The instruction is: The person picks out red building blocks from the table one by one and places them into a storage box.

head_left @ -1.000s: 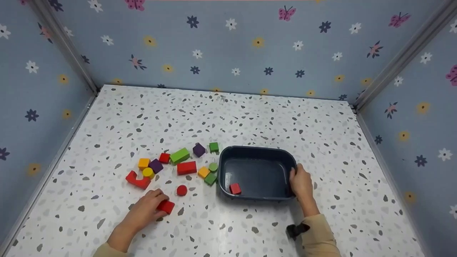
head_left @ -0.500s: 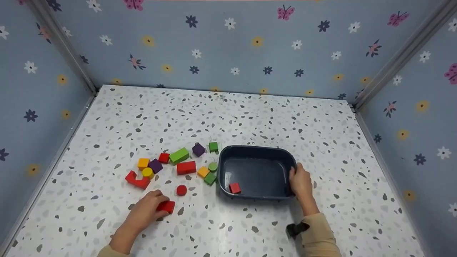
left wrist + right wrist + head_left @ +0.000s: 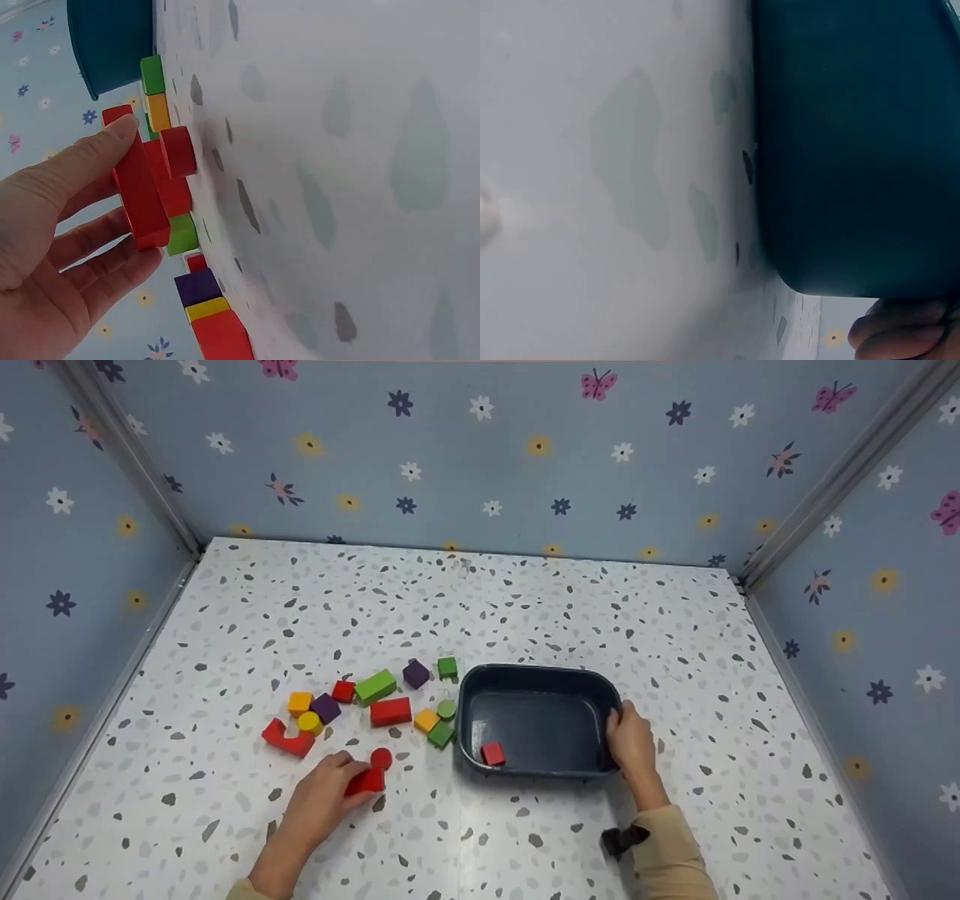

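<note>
My left hand [image 3: 321, 799] pinches a red rectangular block [image 3: 140, 184] between thumb and fingers, and the left wrist view shows it raised off the table. Just beyond it in the head view lies a red round block [image 3: 381, 758]. On the other side, my right hand [image 3: 631, 739] grips the right end of a dark blue rectangular bin [image 3: 544, 720], thumb over the rim. One red cube [image 3: 493, 754] sits inside, near the bin's front left corner. The right wrist view shows the bin's outer wall [image 3: 855, 150] and a few curled fingers [image 3: 896, 337] at its end.
Left of the bin are scattered blocks, among them a red arch [image 3: 288, 739], a yellow cylinder [image 3: 309, 724], a red brick [image 3: 391, 712], a light green brick [image 3: 376, 687] and a purple cube [image 3: 415, 674]. Flowered panels [image 3: 480, 450] enclose the speckled table [image 3: 570, 607].
My left hand has moved rightward with the red rectangular block, which is now close to the red round block. The right hand and the bin have stayed in place.
</note>
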A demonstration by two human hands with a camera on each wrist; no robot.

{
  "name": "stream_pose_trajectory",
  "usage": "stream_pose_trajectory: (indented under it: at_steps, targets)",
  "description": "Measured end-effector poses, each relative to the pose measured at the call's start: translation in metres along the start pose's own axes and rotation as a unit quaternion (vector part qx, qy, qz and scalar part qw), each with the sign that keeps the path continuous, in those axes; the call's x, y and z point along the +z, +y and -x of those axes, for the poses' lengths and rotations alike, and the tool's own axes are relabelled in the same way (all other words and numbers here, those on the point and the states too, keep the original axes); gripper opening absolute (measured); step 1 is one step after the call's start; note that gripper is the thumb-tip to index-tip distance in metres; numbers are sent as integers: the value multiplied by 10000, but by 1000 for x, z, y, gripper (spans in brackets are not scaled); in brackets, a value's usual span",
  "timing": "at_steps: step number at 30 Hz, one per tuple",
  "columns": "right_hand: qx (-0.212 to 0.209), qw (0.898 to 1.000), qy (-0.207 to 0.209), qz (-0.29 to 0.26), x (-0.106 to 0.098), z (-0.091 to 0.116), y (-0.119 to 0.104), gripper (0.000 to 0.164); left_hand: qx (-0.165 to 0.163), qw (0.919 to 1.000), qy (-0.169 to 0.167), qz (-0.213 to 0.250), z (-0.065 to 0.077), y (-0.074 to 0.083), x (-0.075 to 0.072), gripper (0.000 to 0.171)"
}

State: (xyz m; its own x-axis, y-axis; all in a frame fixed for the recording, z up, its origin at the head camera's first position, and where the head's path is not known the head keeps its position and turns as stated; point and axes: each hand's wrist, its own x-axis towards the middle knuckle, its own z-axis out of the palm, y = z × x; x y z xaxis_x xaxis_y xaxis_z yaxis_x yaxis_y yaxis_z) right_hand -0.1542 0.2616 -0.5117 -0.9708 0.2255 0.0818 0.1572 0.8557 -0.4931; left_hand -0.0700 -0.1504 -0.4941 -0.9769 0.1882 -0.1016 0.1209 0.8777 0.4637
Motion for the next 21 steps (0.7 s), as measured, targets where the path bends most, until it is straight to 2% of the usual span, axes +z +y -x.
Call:
stream_pose_trajectory:
  at_steps: [12,21]
  targets:
    - [79,9999,-60,-36,-1,-1,-1,16,18,9965,784,303,-4,33,-2,38]
    - [-18,10000,0,-65,0,0,-1,15,443,9878,1407,508,-12,52,0,36]
